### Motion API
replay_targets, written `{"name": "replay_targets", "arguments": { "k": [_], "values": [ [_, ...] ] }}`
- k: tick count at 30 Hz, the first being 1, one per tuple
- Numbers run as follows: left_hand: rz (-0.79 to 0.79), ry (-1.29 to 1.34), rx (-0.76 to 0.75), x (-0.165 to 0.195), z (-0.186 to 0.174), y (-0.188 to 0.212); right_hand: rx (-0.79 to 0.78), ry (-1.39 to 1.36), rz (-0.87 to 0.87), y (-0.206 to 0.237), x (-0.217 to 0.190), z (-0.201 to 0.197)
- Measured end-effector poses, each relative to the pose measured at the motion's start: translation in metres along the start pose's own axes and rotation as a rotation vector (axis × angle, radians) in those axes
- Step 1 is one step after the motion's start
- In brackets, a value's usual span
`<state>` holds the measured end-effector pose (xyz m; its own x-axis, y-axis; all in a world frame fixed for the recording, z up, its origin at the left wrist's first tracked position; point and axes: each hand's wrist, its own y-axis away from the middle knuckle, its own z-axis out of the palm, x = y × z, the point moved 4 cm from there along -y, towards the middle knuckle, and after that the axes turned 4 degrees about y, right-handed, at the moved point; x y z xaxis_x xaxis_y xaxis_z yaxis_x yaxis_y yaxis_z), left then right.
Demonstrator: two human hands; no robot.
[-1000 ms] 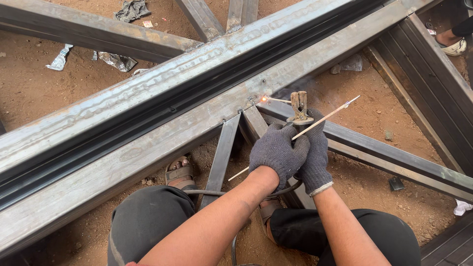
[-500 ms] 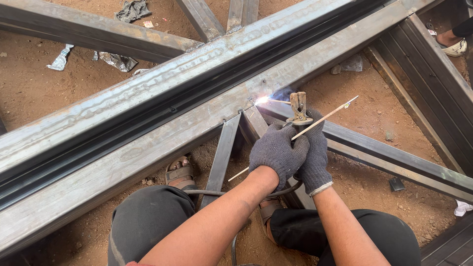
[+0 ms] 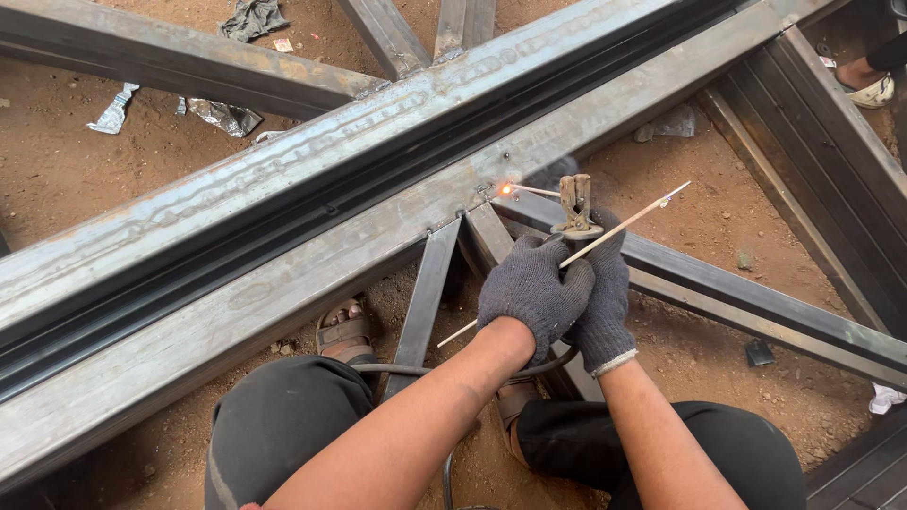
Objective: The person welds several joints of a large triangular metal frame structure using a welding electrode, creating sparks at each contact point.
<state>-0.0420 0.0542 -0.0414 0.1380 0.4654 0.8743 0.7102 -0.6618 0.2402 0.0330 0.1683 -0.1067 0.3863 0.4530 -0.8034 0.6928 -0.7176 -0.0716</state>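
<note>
Both my hands wear grey knit gloves and are clasped together over a welding electrode holder (image 3: 574, 206). My right hand (image 3: 607, 307) grips the holder's handle. My left hand (image 3: 534, 288) wraps against it, and a thin spare welding rod (image 3: 628, 222) passes under it on a diagonal. A short electrode sticks out left from the holder's jaws. Its tip glows orange (image 3: 505, 189) at the joint where a small steel bar (image 3: 430, 279) meets the long steel beam (image 3: 283, 274). A black cable (image 3: 397, 370) runs back from the holder under my arms.
Rusty steel tubes (image 3: 756, 297) cross over red dirt ground. My sandalled foot (image 3: 345, 332) rests under the beam. Crumpled rags (image 3: 222, 115) lie at the upper left. Another person's foot in a shoe (image 3: 864, 85) stands at the upper right, beside stacked dark steel sections (image 3: 831, 161).
Half a second ago the arc at the joint flared bright white; now only a small orange glow shows. My hands and the holder have hardly moved.
</note>
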Motion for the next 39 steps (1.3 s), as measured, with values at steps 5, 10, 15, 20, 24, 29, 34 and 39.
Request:
{"name": "replay_targets", "arguments": {
  "k": [5, 10, 15, 20, 24, 29, 34, 39],
  "values": [
    [-0.013, -0.024, -0.011, 0.000, 0.001, 0.000, -0.015, -0.318, 0.231, -0.003, 0.019, 0.004],
    [-0.043, -0.039, -0.058, -0.003, 0.003, -0.002, -0.044, -0.420, 0.195, -0.005, 0.024, 0.009],
    [-0.007, -0.041, -0.028, -0.003, 0.002, -0.002, -0.025, -0.477, 0.265, -0.003, 0.017, 0.008],
    [-0.037, -0.057, -0.055, -0.003, 0.002, -0.002, -0.039, -0.365, 0.220, -0.003, 0.021, 0.008],
    [-0.017, -0.022, -0.029, -0.001, 0.001, -0.001, -0.053, -0.590, 0.138, -0.003, 0.033, 0.014],
    [0.030, -0.022, 0.013, 0.001, 0.001, 0.001, 0.054, -0.703, 0.195, -0.007, 0.032, 0.010],
    [0.030, -0.007, 0.033, 0.001, 0.000, 0.001, 0.027, -0.537, 0.229, -0.001, 0.010, 0.004],
    [-0.043, -0.024, -0.036, -0.001, 0.002, -0.001, -0.037, -0.261, 0.164, 0.000, 0.001, 0.002]
  ]
}}
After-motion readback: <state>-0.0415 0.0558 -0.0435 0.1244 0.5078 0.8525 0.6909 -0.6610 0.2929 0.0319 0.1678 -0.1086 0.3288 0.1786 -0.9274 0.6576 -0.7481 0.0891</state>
